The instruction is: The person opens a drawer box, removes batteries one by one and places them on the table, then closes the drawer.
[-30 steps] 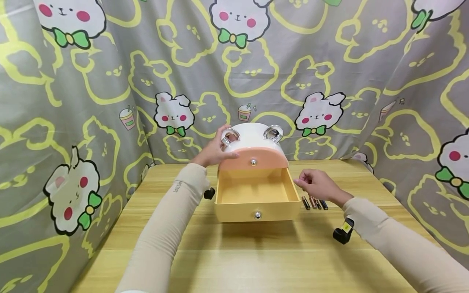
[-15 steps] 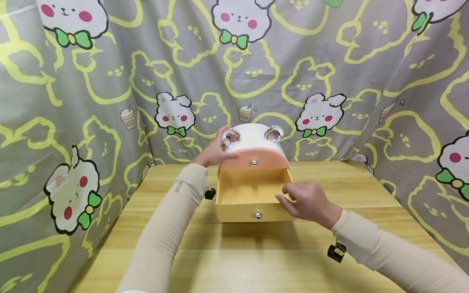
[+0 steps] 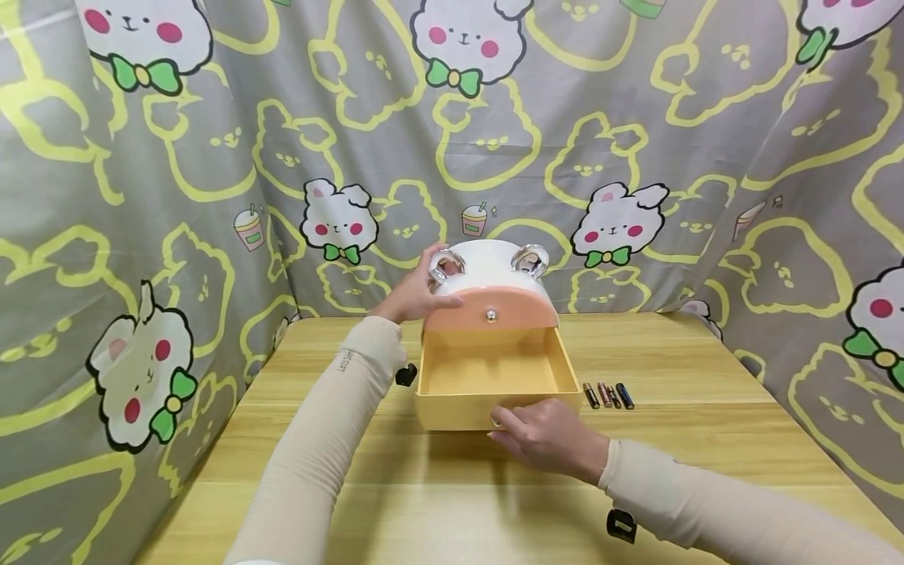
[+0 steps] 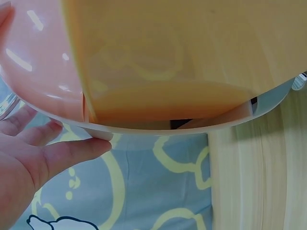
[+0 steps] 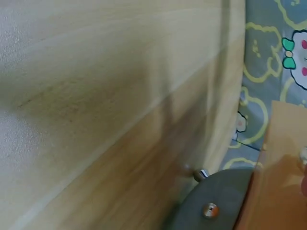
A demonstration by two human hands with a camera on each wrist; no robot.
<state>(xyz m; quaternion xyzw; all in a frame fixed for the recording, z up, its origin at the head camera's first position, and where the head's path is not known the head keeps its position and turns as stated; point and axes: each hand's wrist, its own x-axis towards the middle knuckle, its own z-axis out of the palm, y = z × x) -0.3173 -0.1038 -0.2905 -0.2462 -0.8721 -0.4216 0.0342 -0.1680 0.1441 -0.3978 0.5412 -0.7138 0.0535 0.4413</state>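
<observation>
Head view puts the white cabinet (image 3: 487, 263) at the middle of the counter (image 3: 438, 510), its yellow drawer (image 3: 452, 412) pulled well out, and we see nothing inside. Our left hand (image 3: 417, 294) grips the cabinet's side below one silver ear, thumb on the orange front and fingers spread behind. Our right hand (image 3: 551, 435) is nearly closed, thumb and forefinger pinching the metal knob (image 3: 497, 422) on the drawer front. Four batteries (image 3: 605, 395) lie just beside the drawer, on its right.

We judge the drawer to be light, thin-walled plastic, stiff but a little flexible at the rim, with a smooth, fairly slippery face; the round knob gives our surest hold, taken squarely at its middle. The cabinet looks light enough to slide, so bracing its side makes sense; we would spare the glossy ears.
</observation>
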